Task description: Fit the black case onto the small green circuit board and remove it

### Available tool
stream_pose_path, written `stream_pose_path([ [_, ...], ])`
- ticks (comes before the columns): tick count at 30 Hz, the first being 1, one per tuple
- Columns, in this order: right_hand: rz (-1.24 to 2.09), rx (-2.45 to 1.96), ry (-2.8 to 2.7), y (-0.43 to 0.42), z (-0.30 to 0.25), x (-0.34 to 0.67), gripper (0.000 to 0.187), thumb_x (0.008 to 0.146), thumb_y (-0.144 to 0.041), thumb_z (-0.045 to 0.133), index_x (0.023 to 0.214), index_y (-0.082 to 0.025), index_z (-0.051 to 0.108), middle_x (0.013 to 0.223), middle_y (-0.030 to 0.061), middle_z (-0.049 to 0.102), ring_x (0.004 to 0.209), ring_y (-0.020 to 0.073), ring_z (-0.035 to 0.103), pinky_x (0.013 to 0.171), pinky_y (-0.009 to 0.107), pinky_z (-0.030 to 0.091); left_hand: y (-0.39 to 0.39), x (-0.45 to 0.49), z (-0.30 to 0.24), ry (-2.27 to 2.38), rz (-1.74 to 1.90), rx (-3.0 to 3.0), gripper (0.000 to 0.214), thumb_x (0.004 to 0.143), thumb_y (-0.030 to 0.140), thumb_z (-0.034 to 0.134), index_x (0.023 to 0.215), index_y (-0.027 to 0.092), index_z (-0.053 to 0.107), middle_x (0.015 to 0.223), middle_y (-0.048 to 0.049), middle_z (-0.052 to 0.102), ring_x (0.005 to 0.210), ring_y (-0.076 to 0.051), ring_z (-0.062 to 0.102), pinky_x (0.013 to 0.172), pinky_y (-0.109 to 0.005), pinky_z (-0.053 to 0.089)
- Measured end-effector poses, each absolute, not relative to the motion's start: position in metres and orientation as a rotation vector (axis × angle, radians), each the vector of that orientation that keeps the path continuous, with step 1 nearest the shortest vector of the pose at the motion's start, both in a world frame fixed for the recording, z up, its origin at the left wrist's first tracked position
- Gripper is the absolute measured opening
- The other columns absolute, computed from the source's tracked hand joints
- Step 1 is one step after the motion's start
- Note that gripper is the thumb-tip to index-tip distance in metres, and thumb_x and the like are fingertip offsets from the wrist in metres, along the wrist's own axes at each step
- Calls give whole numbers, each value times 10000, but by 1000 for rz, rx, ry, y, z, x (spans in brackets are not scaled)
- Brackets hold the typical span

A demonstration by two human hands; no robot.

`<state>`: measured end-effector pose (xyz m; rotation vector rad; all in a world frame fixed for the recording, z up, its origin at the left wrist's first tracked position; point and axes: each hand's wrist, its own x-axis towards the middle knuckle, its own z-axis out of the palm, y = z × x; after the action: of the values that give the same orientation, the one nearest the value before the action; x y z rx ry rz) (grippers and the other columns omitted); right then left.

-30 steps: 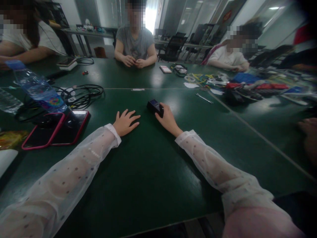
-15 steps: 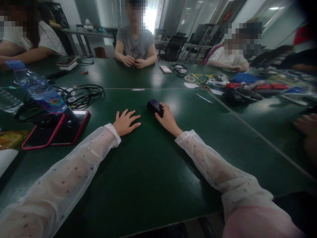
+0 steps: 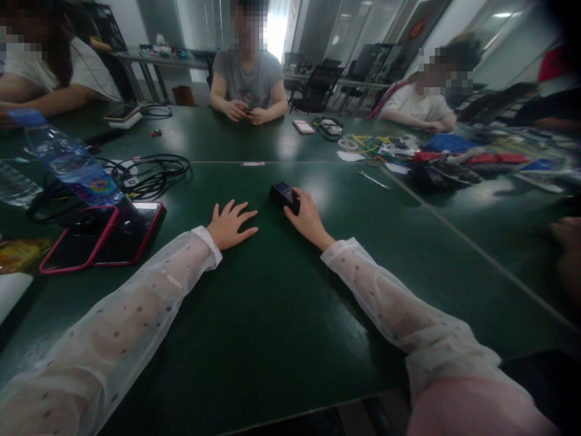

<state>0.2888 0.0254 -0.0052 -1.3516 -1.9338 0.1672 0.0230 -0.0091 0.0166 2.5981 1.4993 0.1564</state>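
Observation:
My left hand [image 3: 231,224] lies flat on the dark green table [image 3: 272,303], fingers spread, holding nothing. My right hand [image 3: 307,219] rests a little to the right of it, fingers curled round the near end of a small black device [image 3: 281,194] that lies on the table. Both arms are in sheer white dotted sleeves.
At the left stand a water bottle [image 3: 68,160], two phones in red cases [image 3: 104,237] and a tangle of black cables [image 3: 152,172]. A wrench [image 3: 374,180] and a heap of coloured tools [image 3: 436,160] lie at the right. Three people sit at the far side; another person's hand [image 3: 565,248] shows at the right edge.

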Motion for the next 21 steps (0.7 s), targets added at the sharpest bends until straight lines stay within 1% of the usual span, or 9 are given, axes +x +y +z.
stream_pose_path([
  [15, 91, -1353, -1896, 25, -4, 290, 559, 871, -342, 572, 1379, -157, 428, 1298, 192, 551, 1179, 334, 574, 981, 539, 498, -9, 22, 16, 1485, 159, 2592, 656, 948, 680, 312, 1503, 334, 361, 1605, -55, 265, 1463, -408, 173, 1101, -730, 141],
  [21, 23, -1285, -1758, 20, 1, 288, 585, 908, -426, 519, 1416, -183, 366, 1335, 176, 513, 1241, 319, 518, 1046, 552, 438, -7, 21, 12, 1479, 188, 2615, 640, 950, 677, 313, 1495, 345, 368, 1601, -59, 272, 1463, -402, 181, 1092, -735, 151],
])
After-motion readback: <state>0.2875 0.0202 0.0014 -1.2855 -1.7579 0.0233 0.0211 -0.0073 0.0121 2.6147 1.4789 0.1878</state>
